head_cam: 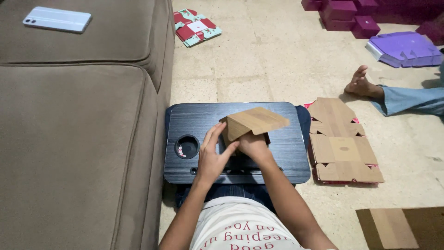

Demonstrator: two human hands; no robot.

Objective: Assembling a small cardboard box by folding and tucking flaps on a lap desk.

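Cardboard box blank (254, 121) rests atop both hands' fingers (215, 134).

Home living room, brown fabric sofa (78, 139) as landmark, tiled floor (268, 60) beside it, lap desk (194, 120) against its base, phone (57, 19) on its cushion

Hemmed in on the left by the brown fabric sofa (78, 139), touching the edge of the black wooden lap tray (277, 157), with no gap to pass a hand there. Blocked in the tray's middle by the left hand (212, 157), the right hand (252, 146) and the folded brown cardboard piece (254, 122); open tray surface only at the far strip and the right end, beside the round cup hole (187, 146). Free beige tiled floor (259, 60) beyond the tray, limited on the right by the flat stack of brown cardboard box blanks (342, 148) just beside the tray and by another person's bare foot (360, 83) further off.
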